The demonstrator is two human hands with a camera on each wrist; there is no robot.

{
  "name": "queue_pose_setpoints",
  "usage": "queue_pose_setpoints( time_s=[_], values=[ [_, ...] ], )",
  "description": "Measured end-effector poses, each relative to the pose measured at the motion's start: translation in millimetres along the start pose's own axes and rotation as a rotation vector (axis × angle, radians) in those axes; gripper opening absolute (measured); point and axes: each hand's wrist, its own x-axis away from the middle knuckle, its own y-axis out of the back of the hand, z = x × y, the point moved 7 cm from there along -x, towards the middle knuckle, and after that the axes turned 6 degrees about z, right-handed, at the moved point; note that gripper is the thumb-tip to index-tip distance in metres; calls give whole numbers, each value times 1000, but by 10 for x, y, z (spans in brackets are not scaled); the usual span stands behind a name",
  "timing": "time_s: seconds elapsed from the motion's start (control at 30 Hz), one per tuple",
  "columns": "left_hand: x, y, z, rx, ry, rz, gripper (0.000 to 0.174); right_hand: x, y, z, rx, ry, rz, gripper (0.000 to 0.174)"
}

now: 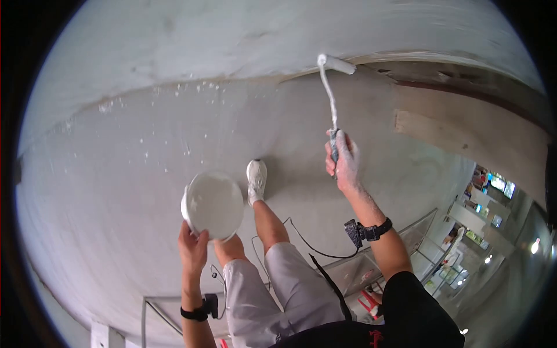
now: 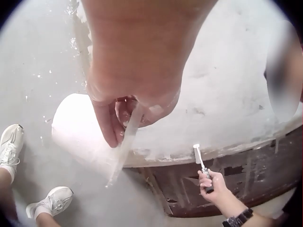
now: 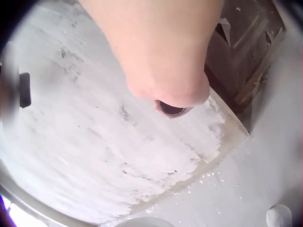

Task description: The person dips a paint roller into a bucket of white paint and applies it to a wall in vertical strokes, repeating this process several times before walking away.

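My right hand (image 1: 346,159) grips the dark handle of a paint roller (image 1: 332,95). Its white sleeve lies against the lower wall, near the seam with the floor. In the right wrist view the fist hides most of the roller; only the round handle end shows. Low on the left, my left hand (image 1: 193,246) holds a white bucket (image 1: 184,206) at its near edge, thumb at the rim. White paint (image 1: 214,203) shows inside. In the left wrist view the fingers curl by the rim, beside a pale strip (image 2: 125,146) on the bucket.
The wall (image 1: 243,35) is coated whitish, with patchy spots. White drips (image 1: 146,155) dot the grey floor (image 1: 301,191). A brown board (image 1: 464,119) lies to the right, metal frame rails (image 1: 423,226) stand behind, and a cable (image 1: 316,249) hangs near the legs. One white shoe (image 1: 256,177) is beside the bucket.
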Motion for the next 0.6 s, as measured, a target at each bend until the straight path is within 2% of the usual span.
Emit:
queue_pose_setpoints(
  time_s=[0.07, 0.1, 0.17, 0.33, 0.5, 0.6],
  values=[
    [208, 169, -236, 117, 76, 16, 23, 167, 65, 183, -54, 38, -12, 33],
    [342, 242, -361, 98, 45, 32, 23, 252, 81, 251, -45, 48, -9, 33],
    [598, 437, -450, 184, 138, -8, 27, 382, 85, 396, -73, 79, 5, 31],
    [1176, 657, -1057, 177, 32, -15, 32, 719, 142, 751, -141, 185, 21, 31],
    [1650, 730, -1676, 165, -43, -113, 25, 1030, 147, 1137, -155, 241, 26, 31],
    [1824, 735, -1958, 152, -81, -111, 24, 1162, 152, 1339, -192, 271, 17, 31]
  ],
)
